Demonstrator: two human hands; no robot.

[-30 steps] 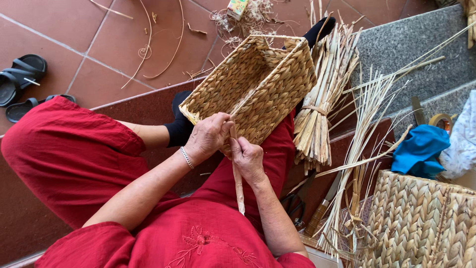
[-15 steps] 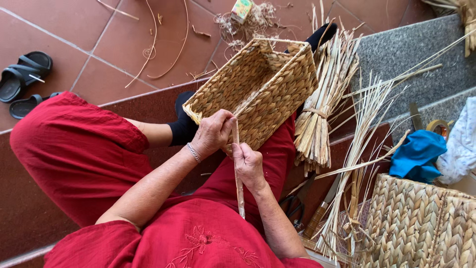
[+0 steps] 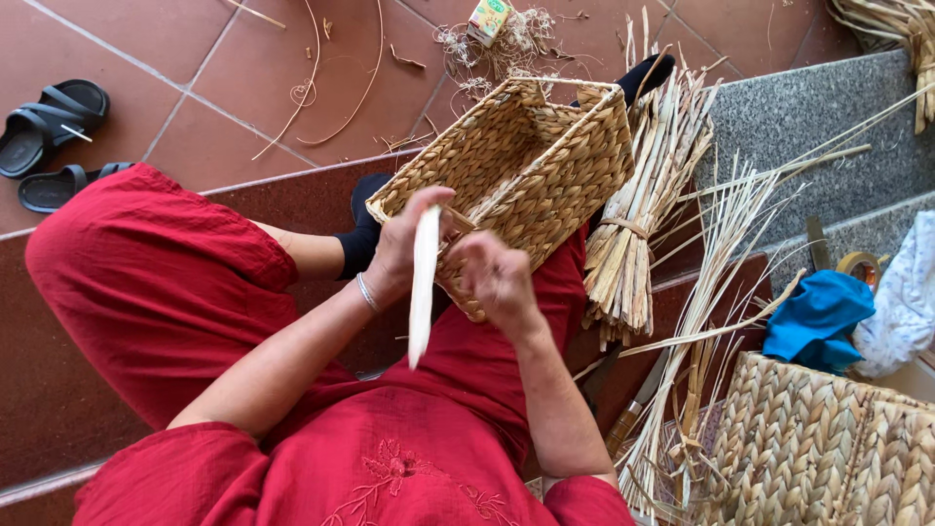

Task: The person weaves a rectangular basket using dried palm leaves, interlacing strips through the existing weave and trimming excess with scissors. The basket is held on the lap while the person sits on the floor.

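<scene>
While both hands (image 3: pixel 458 258) grip the woven basket (image 3: pixel 516 175), a green-orange carton (image 3: pixel 488 19) lies beyond.

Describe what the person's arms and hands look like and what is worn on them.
Both forearms are bare below loose red sleeves that end about the elbow. The left hand has a thin silver bracelet at the wrist. The right hand shows no ring, watch or band. No gloves on either hand; the fingers are uncovered. The red top has embroidered stitching on the chest.

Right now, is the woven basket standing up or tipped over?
Tipped: the woven basket lies on its side, its open mouth facing the camera, nothing inside.
</scene>
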